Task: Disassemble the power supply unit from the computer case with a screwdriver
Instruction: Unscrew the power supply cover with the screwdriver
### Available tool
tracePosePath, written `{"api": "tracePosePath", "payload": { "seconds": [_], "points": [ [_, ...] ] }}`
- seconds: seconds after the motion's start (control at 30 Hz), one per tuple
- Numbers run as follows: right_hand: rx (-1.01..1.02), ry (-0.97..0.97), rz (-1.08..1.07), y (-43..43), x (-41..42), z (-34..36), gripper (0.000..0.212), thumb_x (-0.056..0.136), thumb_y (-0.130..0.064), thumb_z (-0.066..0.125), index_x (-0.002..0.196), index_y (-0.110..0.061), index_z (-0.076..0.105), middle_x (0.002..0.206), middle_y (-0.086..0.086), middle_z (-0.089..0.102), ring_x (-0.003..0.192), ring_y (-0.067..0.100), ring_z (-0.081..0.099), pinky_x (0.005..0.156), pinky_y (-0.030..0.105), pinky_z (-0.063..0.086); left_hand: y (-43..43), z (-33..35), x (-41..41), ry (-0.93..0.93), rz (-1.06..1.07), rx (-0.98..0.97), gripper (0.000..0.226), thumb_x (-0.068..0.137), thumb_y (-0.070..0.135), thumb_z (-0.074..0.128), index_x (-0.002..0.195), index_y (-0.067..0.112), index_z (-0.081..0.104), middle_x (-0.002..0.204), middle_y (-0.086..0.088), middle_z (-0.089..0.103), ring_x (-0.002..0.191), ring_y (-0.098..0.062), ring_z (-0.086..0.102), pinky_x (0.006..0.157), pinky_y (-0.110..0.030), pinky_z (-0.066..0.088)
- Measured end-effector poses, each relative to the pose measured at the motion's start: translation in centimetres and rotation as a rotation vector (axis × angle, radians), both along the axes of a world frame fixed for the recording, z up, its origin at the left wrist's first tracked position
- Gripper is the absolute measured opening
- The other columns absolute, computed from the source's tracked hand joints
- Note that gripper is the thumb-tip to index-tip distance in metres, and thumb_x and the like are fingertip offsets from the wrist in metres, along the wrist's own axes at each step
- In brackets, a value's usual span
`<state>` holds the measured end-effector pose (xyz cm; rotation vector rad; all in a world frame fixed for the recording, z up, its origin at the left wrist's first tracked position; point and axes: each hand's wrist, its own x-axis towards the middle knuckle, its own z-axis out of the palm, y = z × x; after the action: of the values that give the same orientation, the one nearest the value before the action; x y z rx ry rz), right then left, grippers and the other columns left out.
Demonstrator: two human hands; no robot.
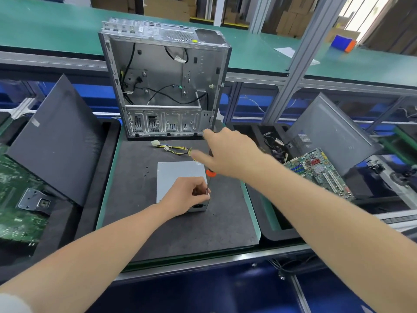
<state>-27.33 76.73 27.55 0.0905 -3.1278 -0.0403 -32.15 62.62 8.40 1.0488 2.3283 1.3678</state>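
Nearest on the dark mat [180, 233], the left hand [187, 195] is seen with its fingers curled. The thin metal rod of the screwdriver [211, 173] is pinched by them, right at the near right corner of the power supply unit [176, 175].

This grey box is laid flat in the middle of the mat, well apart from where it belongs, so the big job looks done. It is already out.

A bit farther, the handle is held from above by the right hand [228, 154]. Two fingers are stuck out and blurred, so how tightly it is gripped cannot be told. The tool is tilted, with its tip hidden behind the left hand.

It can be guessed that a last screw on the box is being worked on (no screw can be seen there).

A few small dark screws [147, 171] are left on the mat just left of the box. Its yellow and black wires [178, 151] are trailed toward the far edge.

At the far edge of the mat, the computer case [162, 82] is stood up, open side facing here. Only loose black cables [158, 91] are seen inside, and no power box is left in it.
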Motion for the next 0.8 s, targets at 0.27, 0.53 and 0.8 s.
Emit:
{"api": "tracePosePath", "payload": {
  "seconds": [0.27, 0.53, 0.8],
  "points": [
    [0.081, 0.02, -0.081, -1.1, -0.8, -0.6, 0.023, 0.1, -0.031, 0.056, 0.088, -0.014, 0.047, 0.07, 0.002, 0.038, 0.074, 0.033, 0.053, 0.055, 0.031, 0.035, -0.1, 0.0, -0.1, 0.022, -0.005, -0.014, 0.024, 0.087, 0.017, 0.08, 0.075, 0.027, 0.061, 0.085, 0.021, 0.072, 0.076, -0.006, 0.066, 0.07, -0.018, 0.053],
    [-0.075, -0.357, 0.419, 2.2, -1.4, 2.2, 0.025, 0.087, -0.01, 0.066, 0.101, -0.031, 0.062, 0.106, -0.009, 0.055, 0.098, 0.012, 0.052, 0.084, 0.036, 0.05, -0.2, 0.2, -0.1, -0.017, -0.013, 0.006, 0.02, 0.087, 0.015, 0.08, 0.077, 0.022, 0.064, 0.084, 0.019, 0.072, 0.073, -0.004, 0.065, 0.07, -0.012, 0.049],
    [0.134, -0.023, 0.067, 0.1, -0.3, 0.7, 0.042, 0.097, -0.057, 0.053, 0.089, -0.016, 0.048, 0.075, 0.0, 0.043, 0.066, 0.028, 0.049, 0.051, 0.033, 0.035, 0.1, 0.0, 0.1, -0.029, 0.031, -0.007, 0.026, 0.086, 0.012, 0.081, 0.073, 0.015, 0.059, 0.085, 0.014, 0.074, 0.073, -0.001, 0.065, 0.069, -0.014, 0.05]
  ]
}}
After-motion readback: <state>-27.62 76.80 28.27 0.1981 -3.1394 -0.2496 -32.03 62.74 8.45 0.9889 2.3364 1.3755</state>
